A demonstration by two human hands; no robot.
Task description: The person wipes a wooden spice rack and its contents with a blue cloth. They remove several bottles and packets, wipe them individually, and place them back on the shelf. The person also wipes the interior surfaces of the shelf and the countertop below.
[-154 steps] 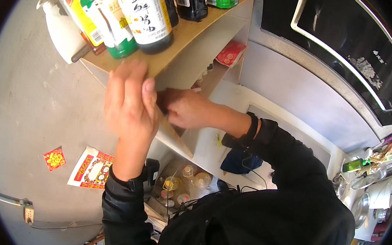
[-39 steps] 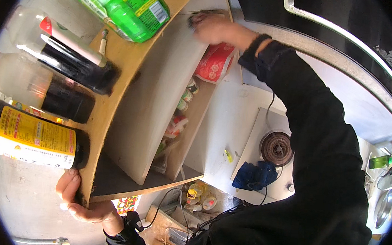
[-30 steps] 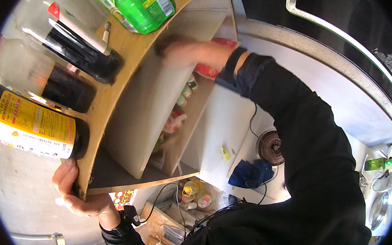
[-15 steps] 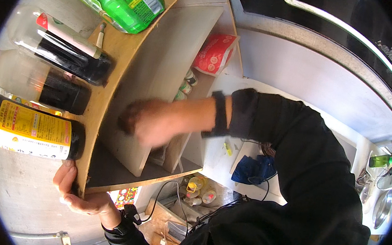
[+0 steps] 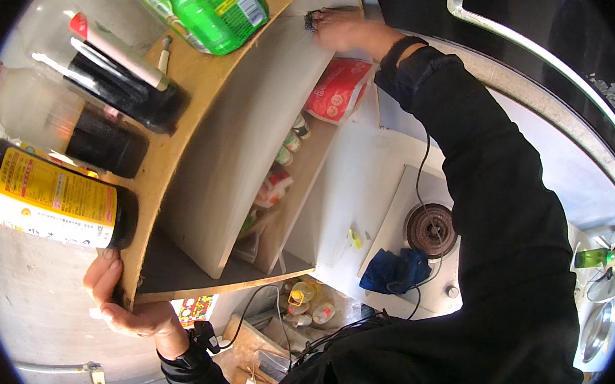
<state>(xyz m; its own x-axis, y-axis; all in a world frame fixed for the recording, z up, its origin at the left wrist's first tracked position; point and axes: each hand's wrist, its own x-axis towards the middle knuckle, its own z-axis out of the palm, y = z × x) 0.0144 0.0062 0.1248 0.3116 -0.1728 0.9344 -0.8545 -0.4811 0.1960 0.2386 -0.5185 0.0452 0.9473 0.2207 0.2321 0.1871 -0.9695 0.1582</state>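
My right hand [image 5: 345, 33] is at the far end of a wooden shelf unit [image 5: 210, 176], closed round a small dark scouring pad [image 5: 311, 21]. The pad lies against the inner panel; the fingers are slightly blurred. My left hand [image 5: 134, 314] grips the unit's near corner, thumb and fingers on either side of the edge. Just above those fingers lies the base of a dark sauce bottle [image 5: 58, 196] with a yellow and white label. A red packet [image 5: 340, 89] sits in a compartment below my right hand.
More dark-liquid bottles [image 5: 116, 76] and a green plastic bottle [image 5: 206, 8] stand on the unit's top. Small jars [image 5: 290, 143] fill a lower shelf. An electric coil hotplate [image 5: 430, 230] with a cable and a dark blue cloth [image 5: 396, 271] are on the white counter.
My right hand has swept from the middle of the shelf panel to its far end, carrying the scouring pad. The hotplate has come into sight. My left hand keeps its grip.
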